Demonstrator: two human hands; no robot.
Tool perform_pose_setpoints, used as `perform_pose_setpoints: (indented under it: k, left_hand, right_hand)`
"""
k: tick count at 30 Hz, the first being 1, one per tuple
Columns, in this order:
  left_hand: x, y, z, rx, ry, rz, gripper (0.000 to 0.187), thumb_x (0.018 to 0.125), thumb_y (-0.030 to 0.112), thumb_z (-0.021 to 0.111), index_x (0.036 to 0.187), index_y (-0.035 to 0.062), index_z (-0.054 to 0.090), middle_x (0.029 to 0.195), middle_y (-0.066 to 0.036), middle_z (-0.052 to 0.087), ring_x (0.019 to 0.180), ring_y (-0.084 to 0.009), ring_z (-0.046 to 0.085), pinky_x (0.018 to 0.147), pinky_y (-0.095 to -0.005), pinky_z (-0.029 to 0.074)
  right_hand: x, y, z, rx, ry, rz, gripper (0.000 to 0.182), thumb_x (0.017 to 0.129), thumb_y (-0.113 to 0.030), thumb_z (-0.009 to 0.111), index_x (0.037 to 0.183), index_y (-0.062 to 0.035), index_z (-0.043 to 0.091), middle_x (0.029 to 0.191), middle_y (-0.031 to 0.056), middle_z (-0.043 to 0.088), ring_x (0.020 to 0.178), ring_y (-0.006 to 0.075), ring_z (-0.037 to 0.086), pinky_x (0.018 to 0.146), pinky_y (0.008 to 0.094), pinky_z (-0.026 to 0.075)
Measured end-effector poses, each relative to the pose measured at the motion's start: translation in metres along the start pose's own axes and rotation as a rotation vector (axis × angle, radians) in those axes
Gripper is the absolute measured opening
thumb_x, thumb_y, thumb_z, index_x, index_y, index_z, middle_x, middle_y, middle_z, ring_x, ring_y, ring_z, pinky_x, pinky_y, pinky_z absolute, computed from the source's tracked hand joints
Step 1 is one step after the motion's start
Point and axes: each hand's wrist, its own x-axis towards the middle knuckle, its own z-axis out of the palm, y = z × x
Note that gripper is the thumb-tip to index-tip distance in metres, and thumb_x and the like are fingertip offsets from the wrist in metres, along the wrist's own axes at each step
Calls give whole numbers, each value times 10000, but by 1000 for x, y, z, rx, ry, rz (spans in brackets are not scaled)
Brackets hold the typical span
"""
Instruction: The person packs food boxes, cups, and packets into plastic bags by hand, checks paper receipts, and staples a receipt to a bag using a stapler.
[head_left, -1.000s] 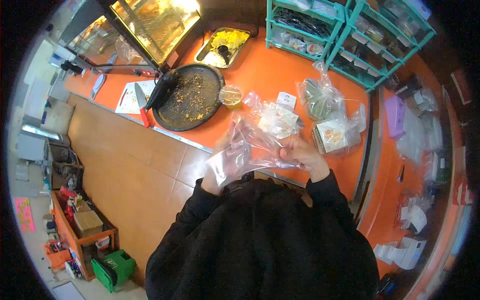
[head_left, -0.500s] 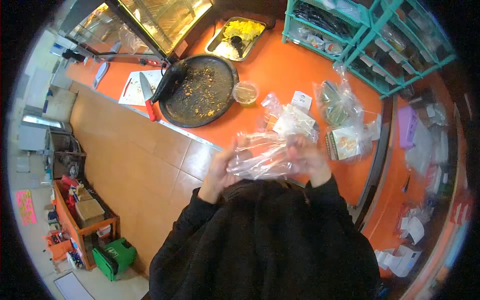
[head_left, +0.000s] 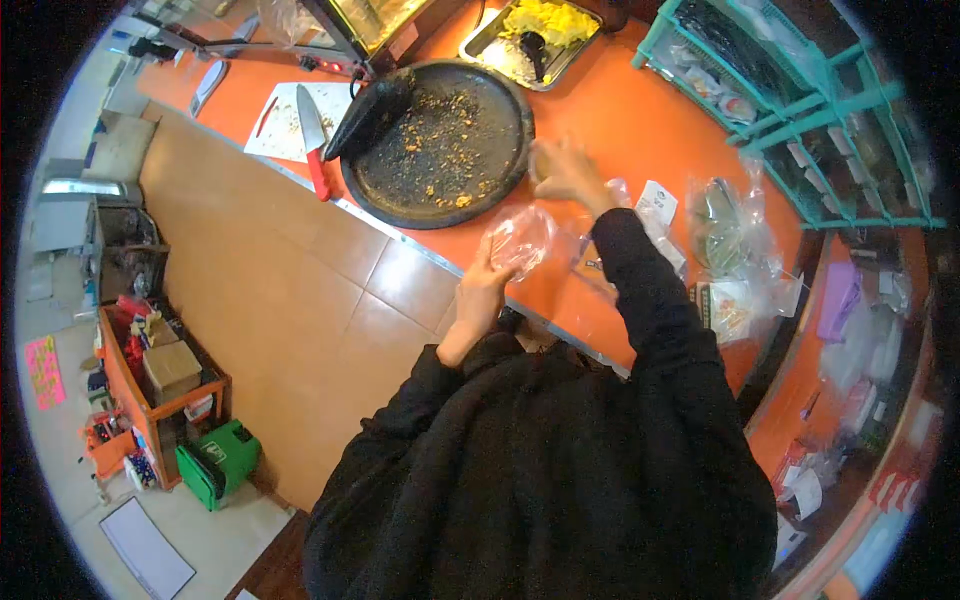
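1. Right hand (head_left: 572, 178) has left the clear plastic bag (head_left: 522, 242), which both hands held half a second ago, and is now at the right rim of the stone mortar (head_left: 500, 112).
2. Left hand (head_left: 482, 288): fingertips pinch the bag, just off the mortar's near-right rim.
3. Right fingers: curled about the clear cup (head_left: 541, 160), beside the mortar's right rim. Blur and overlap; cannot tell whether they grip.
4. Step in hand, by judgement: taking hold of the cup, bag retained in the left. Next move appears to call for a secure, upright hold on the cup.
5. Stone pestle (head_left: 375, 112): lying across the mortar's left side. Red-handled knife (head_left: 310, 120): left of the mortar, on a white cutting board (head_left: 275, 140).
6. Writing: paper slip (head_left: 657, 203), right of the mortar, dark print, illegible. Bagged printed box (head_left: 728, 305), farther right, unreadable. Pink sheet (head_left: 43, 372), far left of the mortar, lettering illegible. Green bag (head_left: 218, 462), floor, near-left of the mortar, pale mark undeciphered. No brand established.
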Motion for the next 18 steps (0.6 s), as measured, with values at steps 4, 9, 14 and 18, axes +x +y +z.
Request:
perform_pose_setpoints:
  k: [4,9,14,18]
  left_hand:
    - [11,-5,23,35,25,62,210,678,60,542,842,166,620,1270,-219,326,875,-301,507,626,-340,469]
    - [29,3,39,-89,-6,-43,212,703,107,564,896,168,625,1245,-225,347,803,-311,499,611,-390,454]
    - [22,-25,71,-127,-148,-177,303,718,141,581,1018,183,589,1222,-229,363,781,-326,525,650,-390,452]
    - [17,-17,50,-186,-108,-51,401,724,162,592,1110,118,494,1135,-209,454,772,-336,564,646,-361,466]
  right_hand:
    - [-21,-5,-60,101,30,126,652,523,-306,664,1134,-228,451,1025,161,428,925,375,452,766,453,420]
    - [-61,-30,-94,223,-33,51,653,529,-332,656,1133,-182,456,945,171,481,881,352,513,754,399,430]
    - [-65,-35,-21,313,-3,178,698,537,-309,666,1155,-115,406,962,171,482,901,349,497,761,401,420]
    - [-71,-31,10,239,115,183,697,533,-297,677,1149,-107,410,1042,156,454,943,339,455,802,416,386]
